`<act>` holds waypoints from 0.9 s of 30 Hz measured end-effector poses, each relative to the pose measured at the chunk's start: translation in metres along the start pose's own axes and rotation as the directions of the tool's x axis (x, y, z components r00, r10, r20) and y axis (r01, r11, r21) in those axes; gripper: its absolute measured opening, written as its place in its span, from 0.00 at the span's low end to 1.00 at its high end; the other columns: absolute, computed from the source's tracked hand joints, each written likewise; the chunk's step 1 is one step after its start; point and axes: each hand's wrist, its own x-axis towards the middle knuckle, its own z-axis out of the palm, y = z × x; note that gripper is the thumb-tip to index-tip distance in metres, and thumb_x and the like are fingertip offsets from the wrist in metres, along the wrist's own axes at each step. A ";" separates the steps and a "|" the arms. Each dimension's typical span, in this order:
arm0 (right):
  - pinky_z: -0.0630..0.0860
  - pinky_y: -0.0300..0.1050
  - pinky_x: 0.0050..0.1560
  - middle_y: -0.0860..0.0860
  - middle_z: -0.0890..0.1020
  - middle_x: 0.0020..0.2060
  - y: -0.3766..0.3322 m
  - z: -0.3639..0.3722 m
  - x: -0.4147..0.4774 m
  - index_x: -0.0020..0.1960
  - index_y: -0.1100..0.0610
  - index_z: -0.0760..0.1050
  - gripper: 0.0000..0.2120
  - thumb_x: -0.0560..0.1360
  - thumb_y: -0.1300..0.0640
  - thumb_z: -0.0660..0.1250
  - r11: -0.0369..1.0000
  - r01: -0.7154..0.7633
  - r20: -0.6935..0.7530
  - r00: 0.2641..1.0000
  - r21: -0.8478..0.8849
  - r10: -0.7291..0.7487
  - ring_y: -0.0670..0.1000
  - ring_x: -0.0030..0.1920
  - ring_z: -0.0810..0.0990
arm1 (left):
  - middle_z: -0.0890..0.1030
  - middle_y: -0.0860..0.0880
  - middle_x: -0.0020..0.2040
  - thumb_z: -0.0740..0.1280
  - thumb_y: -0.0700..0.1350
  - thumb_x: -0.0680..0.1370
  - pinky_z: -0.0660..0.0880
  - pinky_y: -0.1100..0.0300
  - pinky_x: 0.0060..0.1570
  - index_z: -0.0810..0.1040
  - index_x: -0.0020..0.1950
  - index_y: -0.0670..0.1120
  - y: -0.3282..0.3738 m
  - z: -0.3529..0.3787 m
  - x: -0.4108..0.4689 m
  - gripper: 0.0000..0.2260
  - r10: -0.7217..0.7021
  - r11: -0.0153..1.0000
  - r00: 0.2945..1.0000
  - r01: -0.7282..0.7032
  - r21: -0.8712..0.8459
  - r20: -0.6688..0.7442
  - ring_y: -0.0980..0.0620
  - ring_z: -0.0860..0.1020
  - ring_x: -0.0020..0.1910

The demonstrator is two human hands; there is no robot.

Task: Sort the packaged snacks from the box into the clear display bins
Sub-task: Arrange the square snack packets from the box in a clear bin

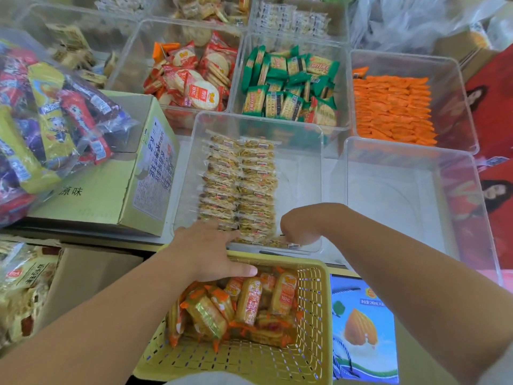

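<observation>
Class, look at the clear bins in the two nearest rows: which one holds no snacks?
The near-right bin, right of the bin with clear-wrapped bars; the others all hold packets.

A pale counter (332, 173) is seen between clear display bins (402, 62) set close together in rows. A bin of clear-wrapped crackers (258, 115) and a second bin (388, 195) are placed nearest, with a yellow-green cardboard box (91, 201) set just left of them
</observation>
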 end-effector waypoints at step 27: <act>0.74 0.50 0.62 0.52 0.81 0.63 -0.054 -0.028 -0.072 0.69 0.53 0.76 0.17 0.84 0.50 0.59 0.893 0.150 -0.512 0.853 0.424 0.099 0.55 0.63 0.78 | 0.81 0.49 0.59 0.69 0.61 0.76 0.75 0.50 0.62 0.82 0.64 0.47 -0.041 0.052 -0.097 0.24 0.082 0.900 0.679 -0.364 -0.238 -0.730 0.47 0.78 0.60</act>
